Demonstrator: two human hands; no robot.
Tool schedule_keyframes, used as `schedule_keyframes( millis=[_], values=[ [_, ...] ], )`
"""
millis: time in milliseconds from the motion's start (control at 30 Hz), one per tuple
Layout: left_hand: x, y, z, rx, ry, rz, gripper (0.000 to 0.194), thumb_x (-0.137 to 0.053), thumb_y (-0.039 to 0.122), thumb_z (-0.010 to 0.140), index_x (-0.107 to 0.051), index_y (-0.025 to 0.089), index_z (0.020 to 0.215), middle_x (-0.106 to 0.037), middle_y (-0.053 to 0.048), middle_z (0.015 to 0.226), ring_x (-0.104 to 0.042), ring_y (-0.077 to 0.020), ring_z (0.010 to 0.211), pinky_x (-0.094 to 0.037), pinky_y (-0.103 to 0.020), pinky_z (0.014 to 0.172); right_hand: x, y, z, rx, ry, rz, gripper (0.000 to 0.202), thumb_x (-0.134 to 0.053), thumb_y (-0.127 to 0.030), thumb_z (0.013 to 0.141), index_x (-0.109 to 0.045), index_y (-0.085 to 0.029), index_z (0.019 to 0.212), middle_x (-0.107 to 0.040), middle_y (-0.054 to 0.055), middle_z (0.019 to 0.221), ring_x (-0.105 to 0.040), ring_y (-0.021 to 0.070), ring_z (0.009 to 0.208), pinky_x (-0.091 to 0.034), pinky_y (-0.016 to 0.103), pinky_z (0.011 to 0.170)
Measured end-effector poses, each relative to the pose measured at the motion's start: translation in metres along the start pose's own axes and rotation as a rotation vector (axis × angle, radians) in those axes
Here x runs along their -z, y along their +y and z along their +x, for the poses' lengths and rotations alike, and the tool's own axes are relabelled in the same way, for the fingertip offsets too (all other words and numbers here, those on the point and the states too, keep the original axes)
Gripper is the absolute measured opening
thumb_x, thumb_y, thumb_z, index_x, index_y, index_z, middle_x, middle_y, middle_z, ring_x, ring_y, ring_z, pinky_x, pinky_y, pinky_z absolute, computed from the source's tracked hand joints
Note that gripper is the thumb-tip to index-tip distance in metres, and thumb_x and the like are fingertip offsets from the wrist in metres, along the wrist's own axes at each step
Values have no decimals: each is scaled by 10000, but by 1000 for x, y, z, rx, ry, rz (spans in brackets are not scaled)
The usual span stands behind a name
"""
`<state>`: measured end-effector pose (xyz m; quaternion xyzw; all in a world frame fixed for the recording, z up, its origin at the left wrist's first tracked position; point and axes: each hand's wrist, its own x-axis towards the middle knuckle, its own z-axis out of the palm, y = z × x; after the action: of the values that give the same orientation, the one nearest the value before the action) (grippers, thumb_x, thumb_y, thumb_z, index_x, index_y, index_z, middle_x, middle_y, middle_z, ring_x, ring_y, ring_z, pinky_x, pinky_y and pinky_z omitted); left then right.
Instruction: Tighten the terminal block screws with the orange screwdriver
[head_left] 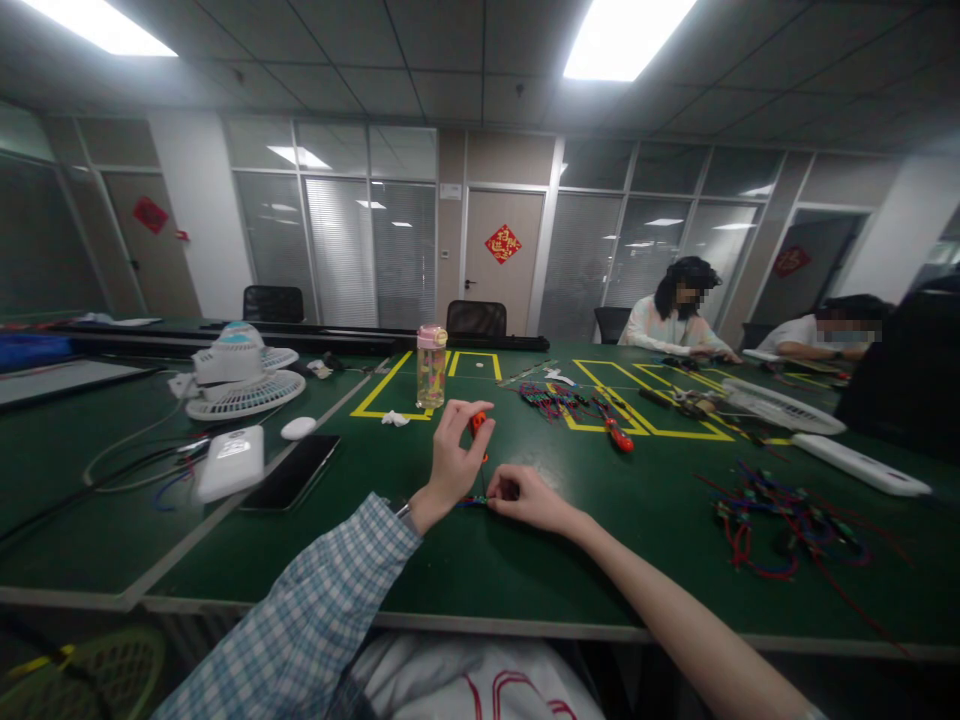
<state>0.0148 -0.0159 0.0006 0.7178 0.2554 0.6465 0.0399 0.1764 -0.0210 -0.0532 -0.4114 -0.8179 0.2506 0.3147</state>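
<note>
My left hand (454,460), in a blue checked sleeve, is closed around the orange-red handle of a small screwdriver (478,424). Its thin shaft points down at a small green part with wires (474,500) low over the green table. My right hand (529,497) pinches that part at its right end, thumb and forefinger together. The fingers partly cover the part, so its details are too small to make out. Off to the right lies a tangle of red and blue wires with green pieces (780,525); a second wire bundle (555,400) sits farther back.
Another red-handled screwdriver (619,438) lies beyond my right hand. A pink-lidded bottle (431,368) stands ahead. On the left are a black phone (292,474), a white power bank (232,462) and a white fan (244,385). Two people sit at the far right.
</note>
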Motion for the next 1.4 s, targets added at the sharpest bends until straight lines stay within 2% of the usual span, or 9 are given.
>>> schedule_keyframes(
  millis=[133,467,667,967,1200,1400],
  values=[
    [0,0,0,15,-11,-28,205,-432,237,939,-590,200,1064,-555,-32,904,-533,-148,844,-431,-278,789,0,0,1,-3,-5,8,46,-624,-114,697,-626,-147,730,-550,-41,608,-484,88,553,-369,186,527],
    [1,-1,-2,31,-20,-49,215,-418,239,944,-584,199,1074,-564,-27,887,-529,-143,809,-431,-270,756,1,-2,0,-26,-5,31,47,-628,-107,699,-635,-137,733,-557,-38,605,-491,89,557,-374,187,536],
    [2,0,-1,28,-25,-66,273,-348,224,964,-582,199,1103,-590,-51,992,-550,-159,922,-433,-289,822,1,-2,0,-39,-3,55,49,-635,-110,695,-635,-139,735,-560,-39,606,-495,87,552,-376,187,534],
    [1,0,0,14,7,3,184,-481,248,920,-607,199,1045,-550,-33,905,-539,-151,839,-436,-283,788,1,-1,1,-29,-8,36,47,-635,-107,698,-633,-139,732,-553,-41,598,-487,86,546,-366,183,521],
    [2,2,0,40,-46,-49,283,-354,214,962,-569,202,1145,-568,-54,1003,-546,-157,923,-435,-285,823,1,-2,1,-35,-7,26,46,-632,-104,700,-634,-144,722,-553,-43,593,-487,86,541,-366,186,525],
    [-1,-2,-1,36,1,-21,247,-427,218,940,-555,197,1149,-568,-44,960,-536,-147,849,-436,-278,782,1,-3,0,-34,-11,26,55,-634,-104,696,-635,-146,731,-552,-44,598,-487,85,545,-367,184,528]
  ],
)
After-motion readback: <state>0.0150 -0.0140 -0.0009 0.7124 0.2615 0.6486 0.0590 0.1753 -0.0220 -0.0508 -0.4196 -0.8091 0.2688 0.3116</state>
